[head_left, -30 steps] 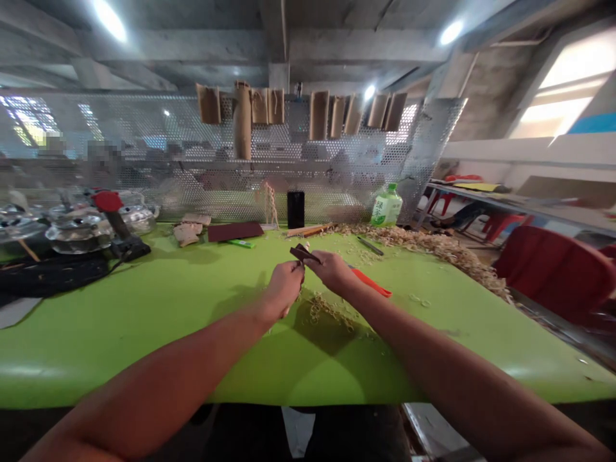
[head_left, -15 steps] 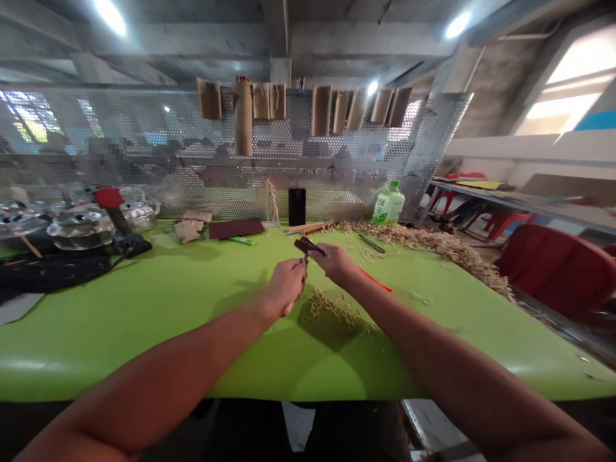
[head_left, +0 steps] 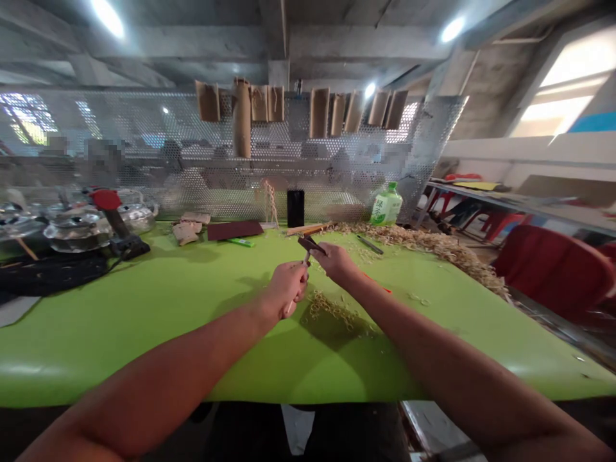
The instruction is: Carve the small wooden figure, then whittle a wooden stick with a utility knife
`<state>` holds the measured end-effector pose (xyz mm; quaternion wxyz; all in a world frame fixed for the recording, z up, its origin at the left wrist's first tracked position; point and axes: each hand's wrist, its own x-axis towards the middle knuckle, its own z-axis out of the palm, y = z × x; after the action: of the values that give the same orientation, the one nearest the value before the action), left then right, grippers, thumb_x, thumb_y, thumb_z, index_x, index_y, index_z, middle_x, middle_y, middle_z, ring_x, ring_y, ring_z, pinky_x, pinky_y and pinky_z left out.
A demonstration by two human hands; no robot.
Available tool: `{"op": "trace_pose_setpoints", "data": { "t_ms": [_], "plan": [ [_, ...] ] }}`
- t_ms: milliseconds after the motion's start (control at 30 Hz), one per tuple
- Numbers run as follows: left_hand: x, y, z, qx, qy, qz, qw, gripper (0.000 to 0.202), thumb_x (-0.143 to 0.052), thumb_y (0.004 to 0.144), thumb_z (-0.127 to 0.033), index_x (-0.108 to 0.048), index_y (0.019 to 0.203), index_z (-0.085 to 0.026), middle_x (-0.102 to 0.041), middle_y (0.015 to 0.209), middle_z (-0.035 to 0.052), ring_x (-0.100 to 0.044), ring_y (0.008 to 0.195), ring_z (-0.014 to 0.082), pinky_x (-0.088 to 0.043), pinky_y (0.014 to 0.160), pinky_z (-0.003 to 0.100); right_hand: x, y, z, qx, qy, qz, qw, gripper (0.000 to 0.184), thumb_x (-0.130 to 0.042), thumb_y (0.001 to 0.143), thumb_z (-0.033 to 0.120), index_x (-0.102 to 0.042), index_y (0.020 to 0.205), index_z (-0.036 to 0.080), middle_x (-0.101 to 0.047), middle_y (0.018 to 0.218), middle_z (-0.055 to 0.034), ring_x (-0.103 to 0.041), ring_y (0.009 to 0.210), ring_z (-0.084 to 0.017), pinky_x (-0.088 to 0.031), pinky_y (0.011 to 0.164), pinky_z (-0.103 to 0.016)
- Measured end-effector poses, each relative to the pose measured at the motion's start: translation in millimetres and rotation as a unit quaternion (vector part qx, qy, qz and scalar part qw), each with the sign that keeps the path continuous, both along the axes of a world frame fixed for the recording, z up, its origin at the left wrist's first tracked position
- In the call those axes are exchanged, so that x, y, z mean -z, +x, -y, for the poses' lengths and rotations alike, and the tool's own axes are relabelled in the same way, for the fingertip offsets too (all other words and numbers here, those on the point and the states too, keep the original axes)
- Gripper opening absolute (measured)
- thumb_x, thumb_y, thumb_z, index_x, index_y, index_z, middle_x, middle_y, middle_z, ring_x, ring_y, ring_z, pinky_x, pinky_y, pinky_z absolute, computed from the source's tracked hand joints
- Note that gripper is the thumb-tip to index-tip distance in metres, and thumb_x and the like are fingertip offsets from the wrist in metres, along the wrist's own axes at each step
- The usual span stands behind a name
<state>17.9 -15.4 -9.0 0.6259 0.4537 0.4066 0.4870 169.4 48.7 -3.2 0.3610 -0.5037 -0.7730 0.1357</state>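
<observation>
Both my hands meet above the middle of the green table [head_left: 144, 321]. My left hand [head_left: 287, 287] is closed around a thin pale wooden stick [head_left: 305, 259] whose tip pokes up from the fist. My right hand [head_left: 335, 262] pinches a small dark brown folded piece, like sandpaper [head_left: 310, 244], against the top of that stick. A loose heap of wood shavings [head_left: 332, 309] lies on the table just under and in front of the hands.
An orange strip [head_left: 373, 281] lies behind my right forearm. At the back stand a dark phone [head_left: 295, 208], a green bottle [head_left: 386, 206], a dark sheet [head_left: 235, 230] and a long shavings pile [head_left: 433, 244]. Metal lids and a red-topped tool [head_left: 113, 218] sit at the left; red chairs [head_left: 553, 269] at the right.
My right hand with the dark piece has slid slightly up and away along the stick. My left hand has stayed nearly in place.
</observation>
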Motion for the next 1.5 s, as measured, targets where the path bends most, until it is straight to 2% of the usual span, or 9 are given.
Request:
{"op": "trace_pose_setpoints", "data": {
  "t_ms": [100,233,467,600,800,900,1067,1300,1500],
  "plan": [
    [0.9,-0.9,-2.3,-0.009,-0.007,0.016,1.0,0.022,-0.05,0.082,-0.014,-0.044,0.062,-0.019,-0.033,0.045,-0.008,-0.024,0.032,0.0033,-0.013,0.036,0.02,0.9,-1.3,6.0,-0.024,-0.001,0.001,1.0,0.026,-0.046,0.088,0.037,-0.06,0.076,0.019,-0.053,0.062,0.0016,-0.045,0.057,-0.013,-0.029,0.056,-0.024],
    [-4.8,0.4,-2.3,-0.021,-0.025,0.056,0.998,0.017,-0.048,0.081,-0.011,-0.044,0.066,-0.018,-0.038,0.05,-0.0074,-0.024,0.032,0.0025,-0.011,0.035,0.02,1.6,-3.0,14.0,-0.053,-0.009,-0.016,0.998,0.026,-0.046,0.088,0.037,-0.063,0.082,0.018,-0.053,0.062,0.0019,-0.047,0.058,-0.013,-0.032,0.055,-0.023],
    [-10.8,0.3,-0.4,0.001,-0.037,0.092,0.995,0.007,-0.05,0.081,-0.013,-0.047,0.077,-0.017,-0.042,0.056,-0.0076,-0.025,0.033,0.0013,-0.011,0.035,0.018,1.4,-3.2,18.2,-0.047,-0.009,-0.023,0.999,0.025,-0.048,0.089,0.036,-0.062,0.079,0.018,-0.051,0.06,0.0027,-0.046,0.057,-0.012,-0.031,0.054,-0.023],
    [-11.3,0.0,-1.3,0.004,-0.035,0.088,0.995,0.008,-0.054,0.081,-0.018,-0.047,0.078,-0.018,-0.043,0.057,-0.0078,-0.026,0.033,0.0013,-0.011,0.035,0.018,0.0,-4.0,16.6,-0.039,0.007,0.003,0.999,0.025,-0.048,0.088,0.037,-0.056,0.073,0.02,-0.051,0.061,0.0026,-0.044,0.057,-0.012,-0.028,0.055,-0.024],
    [-8.1,2.4,2.0,0.019,-0.021,0.08,0.996,0.011,-0.051,0.079,-0.013,-0.046,0.07,-0.018,-0.037,0.052,-0.0084,-0.023,0.032,0.0017,-0.011,0.035,0.019,-6.6,-0.4,5.6,0.029,0.025,0.028,0.999,0.025,-0.048,0.087,0.036,-0.054,0.069,0.02,-0.05,0.06,0.002,-0.042,0.057,-0.013,-0.025,0.054,-0.025],
    [-7.5,1.5,0.8,0.017,-0.027,0.073,0.997,0.013,-0.05,0.078,-0.012,-0.045,0.068,-0.017,-0.036,0.052,-0.0082,-0.023,0.033,0.0015,-0.011,0.035,0.019,-4.3,0.4,12.7,0.005,0.02,0.024,0.999,0.025,-0.047,0.088,0.036,-0.054,0.071,0.02,-0.05,0.06,0.0021,-0.042,0.057,-0.013,-0.025,0.054,-0.024],
    [-8.8,-0.7,-2.2,0.011,-0.027,0.098,0.995,0.008,-0.054,0.08,-0.016,-0.047,0.077,-0.018,-0.042,0.057,-0.0075,-0.025,0.034,0.0015,-0.011,0.035,0.018,-0.1,-1.7,19.3,-0.033,0.025,0.018,0.999,0.026,-0.046,0.088,0.039,-0.057,0.073,0.02,-0.052,0.062,0.0017,-0.043,0.059,-0.013,-0.027,0.055,-0.023],
    [-4.1,0.1,1.7,0.025,-0.014,0.052,0.998,0.016,-0.05,0.08,-0.013,-0.044,0.066,-0.018,-0.034,0.048,-0.0082,-0.024,0.033,0.0027,-0.012,0.036,0.02,-5.0,1.3,5.5,0.017,0.024,0.025,0.999,0.024,-0.048,0.087,0.035,-0.056,0.07,0.019,-0.049,0.059,0.002,-0.04,0.056,-0.012,-0.024,0.053,-0.024],
    [-8.5,0.6,-0.8,-0.014,-0.025,0.046,0.999,0.016,-0.051,0.081,-0.014,-0.043,0.068,-0.019,-0.038,0.051,-0.0076,-0.025,0.032,0.0026,-0.012,0.036,0.02,-1.3,-2.1,18.8,-0.041,0.009,0.022,0.999,0.024,-0.048,0.089,0.036,-0.059,0.075,0.02,-0.054,0.064,0.001,-0.044,0.059,-0.013,-0.027,0.056,-0.024]
  ]
}}
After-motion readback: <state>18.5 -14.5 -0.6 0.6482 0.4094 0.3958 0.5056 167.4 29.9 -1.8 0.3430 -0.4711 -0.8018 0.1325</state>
